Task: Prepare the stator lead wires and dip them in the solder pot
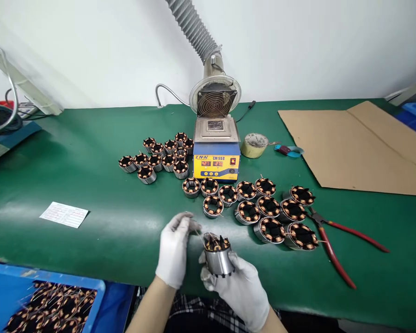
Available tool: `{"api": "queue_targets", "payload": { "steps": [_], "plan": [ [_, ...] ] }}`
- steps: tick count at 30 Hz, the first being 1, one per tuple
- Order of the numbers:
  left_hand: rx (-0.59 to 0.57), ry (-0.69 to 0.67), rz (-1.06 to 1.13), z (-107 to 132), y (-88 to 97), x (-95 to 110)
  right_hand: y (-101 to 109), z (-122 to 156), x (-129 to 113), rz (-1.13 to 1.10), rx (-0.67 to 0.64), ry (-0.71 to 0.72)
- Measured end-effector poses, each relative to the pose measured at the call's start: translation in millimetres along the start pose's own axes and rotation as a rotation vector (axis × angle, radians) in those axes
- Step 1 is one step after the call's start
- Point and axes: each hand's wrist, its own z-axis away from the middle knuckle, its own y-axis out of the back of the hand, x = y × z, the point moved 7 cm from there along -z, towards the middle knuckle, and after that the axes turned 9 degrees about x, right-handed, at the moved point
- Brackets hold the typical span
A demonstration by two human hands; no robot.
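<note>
A motor stator [219, 262], a steel ring with copper windings and black insulators, is held tilted above the near edge of the green table. Gloved in white, my right hand [241, 286] wraps round it from below and the right side. Just to its left, my left hand [176, 247], also gloved, pinches a thin wire end [200, 238] that leads from the windings. Beyond my hands stands a nearby stator [213, 206], with several more like it to its right.
A solder pot [216, 162] with a fume hose [196, 30] stands at the back. Beside it are a round tin [254, 145] and more stators [155, 162]. Red-handled cutters [336, 259] and cardboard [360, 148] lie right. Left are a paper slip [64, 214] and a blue bin [101, 296].
</note>
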Motion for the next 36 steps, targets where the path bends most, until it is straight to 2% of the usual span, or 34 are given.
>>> {"api": "queue_targets", "payload": {
  "steps": [1,2,5,7,8,10,15,20,22,24,26,28,31,33,34,36],
  "plan": [
    [-0.005,-0.010,0.006,-2,5.7,0,0,0,0,-0.009,-0.007,-0.022],
    [-0.057,0.002,-0.032,-2,7.8,-2,0,0,0,-0.019,-0.010,-0.035],
    [-0.407,0.002,-0.349,16,-4.1,-12,0,-4,-2,-0.050,0.009,-0.058],
    [-0.519,-0.104,-0.543,28,-11.8,-12,1,-6,-2,-0.075,0.035,-0.070],
    [-0.515,-0.145,-0.597,31,-14.7,-10,2,-6,-2,-0.089,0.048,-0.069],
    [-0.452,-0.142,-0.570,32,-19.4,-5,4,-5,-3,-0.103,0.065,-0.048],
    [-0.187,0.016,-0.223,16,-19.8,1,-1,0,1,-0.005,0.010,-0.057],
    [-0.058,0.066,0.200,-1,-9.8,2,0,1,3,-0.003,-0.031,-0.066],
    [-0.106,0.075,0.236,3,-11.1,3,0,0,4,0.028,-0.050,-0.060],
    [-0.207,0.163,0.053,15,-18.0,-3,0,-1,6,0.059,-0.046,-0.048],
    [-0.207,0.217,-0.130,24,-17.5,-9,-1,-2,5,0.102,-0.030,-0.006],
    [-0.136,0.138,-0.151,21,-11.1,-3,-2,0,-2,0.181,0.000,0.086],
    [-0.057,-0.030,0.070,5,6.3,13,-1,5,-12,0.433,0.050,0.250],
    [-0.048,-0.068,0.150,-5,18.3,17,4,7,-15,0.660,0.130,0.356],
    [-0.089,-0.065,0.128,-6,19.4,17,8,8,-17,0.777,0.193,0.428],
    [-0.282,-0.012,-0.024,0,8.2,9,12,10,-22,0.992,0.334,0.628]
  ]
}}
